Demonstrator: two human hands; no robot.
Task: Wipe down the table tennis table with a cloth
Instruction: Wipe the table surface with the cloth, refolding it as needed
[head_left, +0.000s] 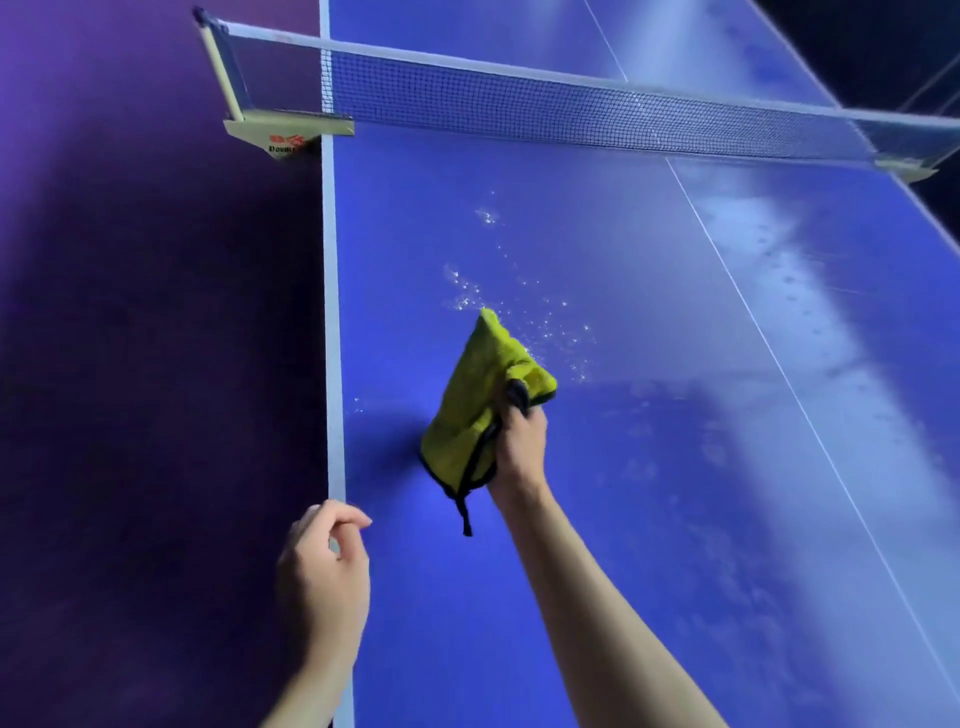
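- Cloth (475, 410): yellow-green with a dark hem, bunched, on the blue table tennis table (649, 519) in the near half, left of the white centre line (769, 348); its lower part meets the surface, a peak points toward the net.
- Right hand (519, 447): fingers curled round the cloth's right edge, gripping it; forearm reaches in from the bottom of the head view.
- Dark loop of hem (465, 512) hangs off the cloth's near end, just above the table.
- Water droplets (519, 306): scattered on the surface just beyond and right of the cloth's peak, a second small patch farther toward the net.
- Left hand (324, 566): over the table's left edge near the white sideline (332, 364), fingers loosely curled, holding nothing; can't tell if it touches the edge.
- Net (571, 109): stretched across the table beyond the cloth, well apart from it; left clamp post (228, 83) sits off the left edge, with red and dark lettering on its base.
- Right half of the table: pale streaky glare and dull smudges.
- Floor (130, 364) left of the table: dark purple.
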